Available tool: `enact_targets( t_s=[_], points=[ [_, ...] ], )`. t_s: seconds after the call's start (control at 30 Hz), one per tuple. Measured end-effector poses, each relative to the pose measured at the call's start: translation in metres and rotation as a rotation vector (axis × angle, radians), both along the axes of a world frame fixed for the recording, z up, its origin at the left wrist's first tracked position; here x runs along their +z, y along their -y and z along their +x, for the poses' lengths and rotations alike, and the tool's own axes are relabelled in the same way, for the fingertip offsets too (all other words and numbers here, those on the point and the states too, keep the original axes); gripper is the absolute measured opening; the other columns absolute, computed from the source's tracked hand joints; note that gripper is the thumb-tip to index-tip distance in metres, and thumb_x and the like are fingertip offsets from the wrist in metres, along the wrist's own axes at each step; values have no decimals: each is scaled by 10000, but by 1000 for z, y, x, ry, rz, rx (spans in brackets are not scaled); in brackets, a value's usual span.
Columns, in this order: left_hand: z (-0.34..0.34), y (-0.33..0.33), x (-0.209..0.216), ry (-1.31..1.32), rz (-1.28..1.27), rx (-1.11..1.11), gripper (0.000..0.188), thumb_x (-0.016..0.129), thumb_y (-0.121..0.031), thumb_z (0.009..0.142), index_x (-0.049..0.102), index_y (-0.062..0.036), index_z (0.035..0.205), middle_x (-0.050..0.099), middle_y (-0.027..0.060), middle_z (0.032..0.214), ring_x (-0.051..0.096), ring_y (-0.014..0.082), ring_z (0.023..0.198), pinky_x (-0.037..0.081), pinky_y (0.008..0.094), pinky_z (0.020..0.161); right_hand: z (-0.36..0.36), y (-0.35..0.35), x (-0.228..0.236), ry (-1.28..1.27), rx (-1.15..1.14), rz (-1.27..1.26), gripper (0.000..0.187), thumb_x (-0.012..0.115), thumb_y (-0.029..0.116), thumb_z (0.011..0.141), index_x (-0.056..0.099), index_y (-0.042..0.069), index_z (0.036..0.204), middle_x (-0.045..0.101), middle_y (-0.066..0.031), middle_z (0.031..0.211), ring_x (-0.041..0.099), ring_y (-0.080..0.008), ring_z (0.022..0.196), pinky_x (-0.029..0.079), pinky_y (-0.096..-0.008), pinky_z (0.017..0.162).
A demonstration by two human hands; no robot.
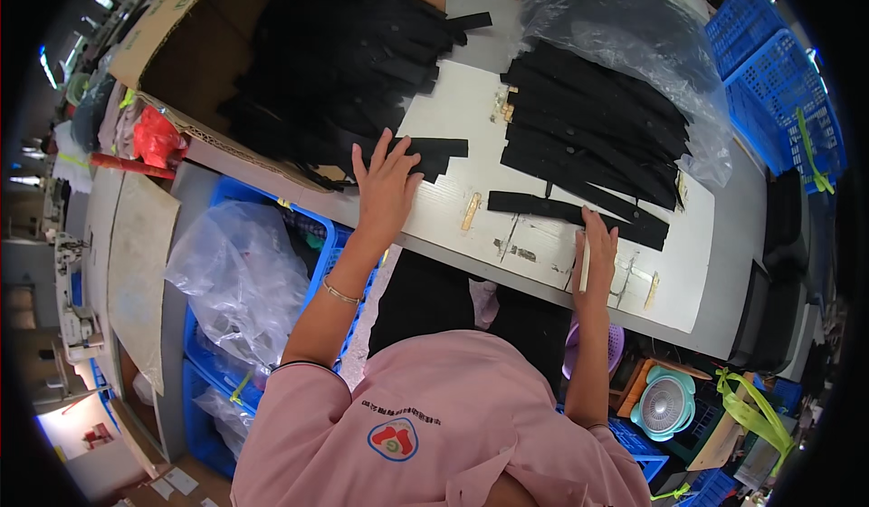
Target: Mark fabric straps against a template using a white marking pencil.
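Note:
My left hand (385, 186) lies with its fingers spread at the edge of a heap of black fabric strips (344, 63). Its fingertips touch a short black strip (444, 148) that sticks out to the right. My right hand (595, 258) is stretched out over the near side of the table, fingertips on a single long black strip (534, 204). A narrow pale patch shows between its thumb and fingers; whether that is a thing or the board is unclear. Beyond this strip, a layered pile of similar black strips (588, 127) lies fanned out, some with small round marks.
The white board (471, 100) carries several tape scraps. A cardboard box (195, 63) stands far left, holding part of the heap. Clear plastic sheeting (625, 18) lies at the back, beside blue crates (769, 90). Below left is a blue crate with a plastic bag (240, 281); a turquoise fan (663, 405) sits lower right.

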State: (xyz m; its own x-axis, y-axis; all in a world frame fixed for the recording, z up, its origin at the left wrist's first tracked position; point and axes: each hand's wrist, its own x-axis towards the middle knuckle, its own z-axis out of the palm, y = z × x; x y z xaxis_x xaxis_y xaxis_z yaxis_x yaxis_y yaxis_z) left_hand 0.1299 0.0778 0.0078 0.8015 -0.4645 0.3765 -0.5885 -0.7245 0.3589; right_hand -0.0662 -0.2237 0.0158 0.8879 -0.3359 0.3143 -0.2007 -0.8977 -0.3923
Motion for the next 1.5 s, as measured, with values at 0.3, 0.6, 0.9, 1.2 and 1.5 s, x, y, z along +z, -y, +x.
enact_targets(
  t_s=[0.3,0.6,0.9,1.2,1.5],
  points=[
    [-6,-9,-8,-33,-58,-75,363,629,-31,946,635,-84,1306,572,135,1476,399,322,1490,129,560,1256,8,8,-5,132,-49,189,351,499,178,1083,584,34,1392,669,-177,1318,596,-308,1303,316,-497,1217],
    [-27,-24,22,2,-213,119,411,584,0,948,616,-65,1353,507,146,1541,413,351,1468,249,493,1212,7,13,-9,354,-159,516,358,501,237,1106,646,-17,1312,695,-178,1272,639,-279,1209,458,-370,1066],
    [-83,-17,35,-49,-342,100,269,625,-36,970,695,-46,1230,652,156,1368,602,341,1267,455,412,1083,22,-23,-2,442,-28,326,238,774,25,869,728,57,1100,738,-119,1066,690,-297,985,536,-394,904],
    [-116,-35,17,-240,-525,187,191,644,-2,980,714,-9,1158,714,152,1243,690,274,1130,524,345,978,109,-154,-3,412,680,309,260,767,82,854,702,75,1106,746,-83,1019,704,-246,981,478,-432,999],
    [-122,-62,-1,-405,-685,364,209,635,15,967,716,21,1159,729,151,1195,703,254,1099,516,337,976,186,-244,-17,423,790,117,364,790,140,774,676,74,1114,708,-77,1018,645,-237,960,447,-390,897]
  ],
)
